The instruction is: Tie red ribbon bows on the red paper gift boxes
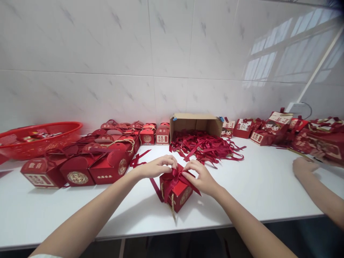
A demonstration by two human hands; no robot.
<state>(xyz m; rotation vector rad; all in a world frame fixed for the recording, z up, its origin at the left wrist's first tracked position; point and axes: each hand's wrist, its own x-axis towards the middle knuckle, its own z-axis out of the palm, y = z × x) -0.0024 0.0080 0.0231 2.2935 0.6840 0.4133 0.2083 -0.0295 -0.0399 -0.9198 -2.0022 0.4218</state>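
A small red gift box [182, 195] with a gold emblem stands near the table's front edge, turned cornerwise. Dark red ribbon [169, 186] forms a bow on its top, with tails hanging over the sides, and a twisted gold cord [173, 205] dangles at the front corner. My left hand [160, 166] pinches the ribbon at the left of the bow. From the right, my right hand [200, 176] grips the ribbon between thumb and fingers. Both hands are just above the box lid.
Rows of red boxes [77, 173] and a red plastic basket [59, 130] stand at left. Behind, a cardboard box [197, 123] spills red ribbons [204, 145]. More boxes [243, 129] line the wall at right, where another person's hands [305, 166] work.
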